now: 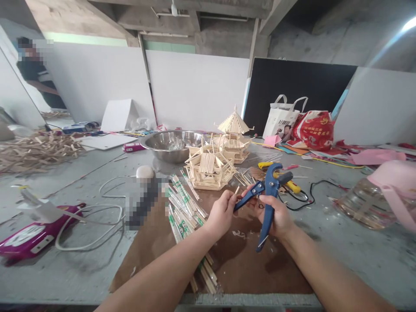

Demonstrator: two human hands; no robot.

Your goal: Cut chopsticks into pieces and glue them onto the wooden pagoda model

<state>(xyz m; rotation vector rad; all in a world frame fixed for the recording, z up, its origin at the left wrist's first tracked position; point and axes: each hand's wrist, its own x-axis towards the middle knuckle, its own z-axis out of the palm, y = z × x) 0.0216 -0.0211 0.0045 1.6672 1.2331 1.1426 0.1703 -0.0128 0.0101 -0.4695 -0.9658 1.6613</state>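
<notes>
My right hand is closed around a blue pipe cutter, whose long handle points down toward the mat. The cutter's other handle reaches left to the fingertips of my left hand. Those fingers are closed in a pinch, with the end of a short wooden stick showing above them. Whether they also grip the handle, I cannot tell. Plastic-wrapped chopsticks lie left of my left hand on a brown mat. Behind my hands stands a small wooden-stick building model, its top uncovered.
A roofed stick pavilion and a metal bowl stand farther back. Yellow-handled tool and black cable lie beyond the cutter. At right is a pink-lidded jug; at left, a purple power strip. One person stands far left.
</notes>
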